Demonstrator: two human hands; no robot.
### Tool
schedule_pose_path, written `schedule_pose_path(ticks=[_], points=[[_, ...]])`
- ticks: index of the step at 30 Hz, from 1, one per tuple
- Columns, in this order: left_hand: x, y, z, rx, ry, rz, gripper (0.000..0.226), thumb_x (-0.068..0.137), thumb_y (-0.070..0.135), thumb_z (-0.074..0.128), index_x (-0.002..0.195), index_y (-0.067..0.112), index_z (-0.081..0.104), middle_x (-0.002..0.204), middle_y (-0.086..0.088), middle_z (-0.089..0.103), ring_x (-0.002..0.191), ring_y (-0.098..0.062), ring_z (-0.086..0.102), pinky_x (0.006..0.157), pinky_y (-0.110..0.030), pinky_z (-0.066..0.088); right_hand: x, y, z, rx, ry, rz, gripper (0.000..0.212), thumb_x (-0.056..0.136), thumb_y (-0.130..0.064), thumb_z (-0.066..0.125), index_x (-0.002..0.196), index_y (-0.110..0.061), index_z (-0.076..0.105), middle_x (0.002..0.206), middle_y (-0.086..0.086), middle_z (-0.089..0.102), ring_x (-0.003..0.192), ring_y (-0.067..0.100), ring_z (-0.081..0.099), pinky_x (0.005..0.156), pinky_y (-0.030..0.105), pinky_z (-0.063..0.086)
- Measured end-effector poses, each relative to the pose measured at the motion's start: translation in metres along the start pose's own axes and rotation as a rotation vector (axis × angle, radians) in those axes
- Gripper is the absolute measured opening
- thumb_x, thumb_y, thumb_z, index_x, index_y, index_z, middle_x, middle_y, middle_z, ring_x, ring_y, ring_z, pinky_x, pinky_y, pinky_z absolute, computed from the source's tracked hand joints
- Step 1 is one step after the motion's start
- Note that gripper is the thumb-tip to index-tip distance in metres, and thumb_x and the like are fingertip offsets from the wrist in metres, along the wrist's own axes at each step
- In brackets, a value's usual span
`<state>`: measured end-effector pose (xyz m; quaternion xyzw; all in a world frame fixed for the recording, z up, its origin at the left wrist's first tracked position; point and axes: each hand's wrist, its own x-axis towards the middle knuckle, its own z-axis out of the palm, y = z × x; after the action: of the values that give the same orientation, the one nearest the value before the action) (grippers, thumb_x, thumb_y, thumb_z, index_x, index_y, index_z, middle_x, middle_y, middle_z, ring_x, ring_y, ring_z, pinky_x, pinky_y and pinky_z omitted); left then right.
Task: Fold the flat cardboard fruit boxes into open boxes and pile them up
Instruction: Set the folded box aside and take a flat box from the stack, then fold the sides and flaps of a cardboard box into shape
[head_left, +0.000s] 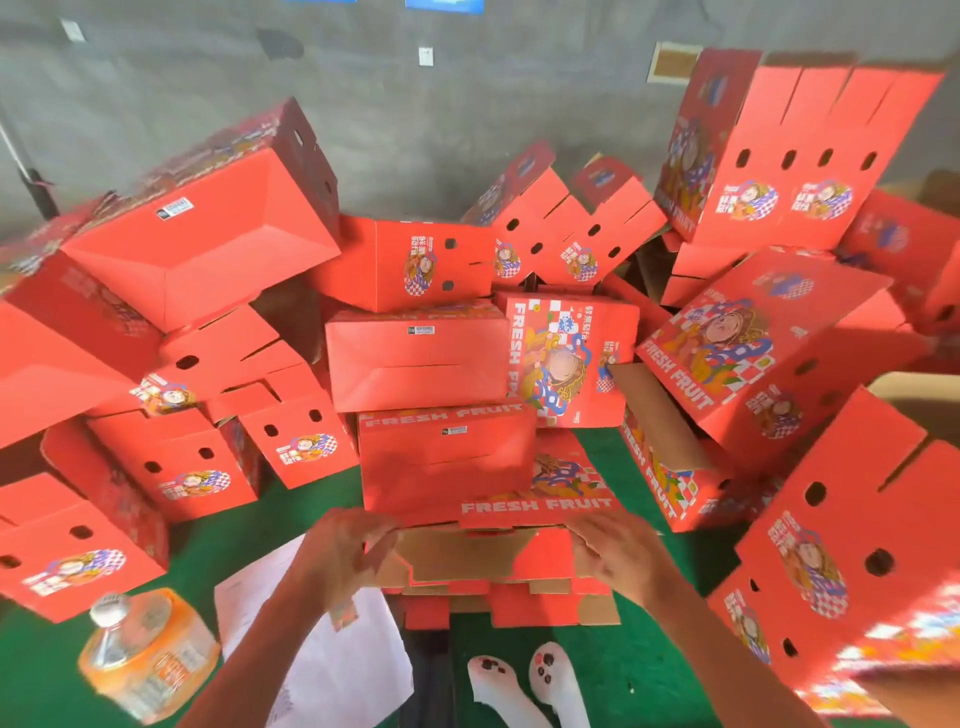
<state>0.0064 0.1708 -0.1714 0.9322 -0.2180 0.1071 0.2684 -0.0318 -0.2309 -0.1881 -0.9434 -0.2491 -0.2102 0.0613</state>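
From the head camera, looking down, both hands work at the near edge of a flat red cardboard box (498, 566) that lies on top of a low stack of flat boxes (509, 608) on the green floor (249, 514). The left hand (345, 551) has its fingers curled over the left edge of this top box, thumb toward the middle, so its grip is closed on the cardboard. The right hand (618, 556) curls its fingers round the right edge in the same way, its grip also on the box. Brown inner card shows between the two hands.

Just behind the flat box stand two folded boxes (431, 410) one on the other, both marked FRESH FRUIT. Around them, left, right and behind, many more folded red boxes (208, 244) lie heaped at all angles against a grey wall (415, 119).

At lower left an orange bottle (145, 654) stands blurred, close to the camera. White sheets of paper (343, 660) lie on the floor under the left forearm. Two white-socked feet (524, 686) show at the bottom edge.
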Motion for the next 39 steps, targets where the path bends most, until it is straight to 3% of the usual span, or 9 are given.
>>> schedule_pose_path(ticks=[3, 7, 17, 21, 25, 27, 30, 35, 39], points=[[0.015, 0.016, -0.019, -0.065, 0.068, -0.024, 0.018, 0.084, 0.021, 0.081, 0.092, 0.037, 0.081, 0.087, 0.028, 0.072, 0.075, 0.001, 0.066, 0.071, -0.024, 0.056, 0.02, 0.004, -0.033, -0.023, 0.069, 0.02, 0.007, 0.087, -0.018, 0.058, 0.084, -0.017, 0.065, 0.071, -0.006, 0.065, 0.063, 0.016, 0.062, 0.06, 0.033, 0.057], [0.023, 0.042, -0.04, -0.136, 0.021, 0.012, 0.018, 0.084, 0.025, 0.082, 0.092, 0.041, 0.081, 0.09, 0.024, 0.073, 0.082, 0.0, 0.068, 0.082, -0.029, 0.057, 0.032, -0.001, -0.065, -0.043, 0.112, 0.031, 0.006, 0.072, -0.014, 0.064, 0.07, -0.015, 0.059, 0.066, -0.005, 0.055, 0.057, 0.015, 0.051, 0.052, 0.026, 0.046], [0.033, 0.102, -0.073, -0.504, 0.219, 0.03, 0.013, 0.076, 0.042, 0.073, 0.085, 0.037, 0.081, 0.082, 0.016, 0.075, 0.076, -0.009, 0.071, 0.07, -0.03, 0.055, 0.061, -0.006, -0.134, -0.081, 0.316, 0.061, 0.011, 0.064, -0.006, 0.044, 0.064, -0.017, 0.039, 0.061, -0.002, 0.041, 0.06, 0.015, 0.033, 0.054, 0.026, 0.02], [0.059, 0.105, -0.085, -0.716, 0.288, -0.004, 0.015, 0.08, 0.027, 0.082, 0.095, 0.026, 0.08, 0.086, 0.004, 0.079, 0.077, -0.013, 0.075, 0.074, -0.029, 0.058, 0.088, -0.002, -0.164, -0.074, 0.396, 0.114, 0.014, 0.061, 0.001, 0.05, 0.064, -0.012, 0.044, 0.063, 0.003, 0.051, 0.055, 0.025, 0.048, 0.047, 0.028, 0.035], [0.08, 0.107, -0.094, -0.848, 0.279, -0.108, 0.015, 0.084, 0.02, 0.078, 0.099, 0.02, 0.08, 0.083, -0.005, 0.078, 0.071, -0.02, 0.069, 0.067, -0.036, 0.057, 0.108, -0.006, -0.181, -0.081, 0.444, 0.162, 0.021, 0.056, 0.006, 0.057, 0.064, -0.009, 0.045, 0.061, 0.004, 0.047, 0.055, 0.028, 0.048, 0.052, 0.028, 0.032], [0.084, 0.111, -0.097, -0.868, 0.29, -0.139, 0.017, 0.08, 0.018, 0.077, 0.096, 0.023, 0.081, 0.082, -0.003, 0.078, 0.066, -0.018, 0.066, 0.057, -0.03, 0.053, 0.113, -0.006, -0.182, -0.085, 0.444, 0.166, 0.031, 0.052, 0.011, 0.063, 0.063, -0.01, 0.044, 0.061, 0.005, 0.048, 0.056, 0.028, 0.048, 0.05, 0.031, 0.036], [0.092, 0.111, -0.105, -0.807, 0.309, -0.06, 0.02, 0.082, 0.01, 0.079, 0.087, 0.029, 0.081, 0.085, 0.003, 0.079, 0.074, -0.008, 0.071, 0.064, -0.018, 0.054, 0.12, -0.003, -0.183, -0.092, 0.437, 0.199, 0.032, 0.053, 0.013, 0.065, 0.063, -0.009, 0.044, 0.061, 0.005, 0.048, 0.056, 0.029, 0.047, 0.048, 0.036, 0.042], [0.106, 0.12, -0.123, -0.843, 0.339, -0.02, 0.022, 0.088, 0.001, 0.076, 0.088, 0.023, 0.081, 0.088, 0.002, 0.079, 0.075, -0.003, 0.07, 0.068, -0.013, 0.052, 0.137, -0.002, -0.194, -0.113, 0.497, 0.221, 0.006, 0.07, -0.007, 0.045, 0.065, -0.009, 0.047, 0.062, 0.005, 0.048, 0.057, 0.03, 0.047, 0.058, 0.038, 0.043], [0.124, 0.124, -0.135, -0.824, 0.38, 0.004, 0.013, 0.088, 0.004, 0.077, 0.09, 0.017, 0.08, 0.084, 0.002, 0.079, 0.074, -0.001, 0.068, 0.071, -0.014, 0.052, 0.149, 0.006, -0.205, -0.089, 0.509, 0.256, 0.009, 0.073, -0.014, 0.04, 0.071, -0.01, 0.049, 0.072, 0.003, 0.049, 0.071, 0.028, 0.048, 0.066, 0.037, 0.037]])
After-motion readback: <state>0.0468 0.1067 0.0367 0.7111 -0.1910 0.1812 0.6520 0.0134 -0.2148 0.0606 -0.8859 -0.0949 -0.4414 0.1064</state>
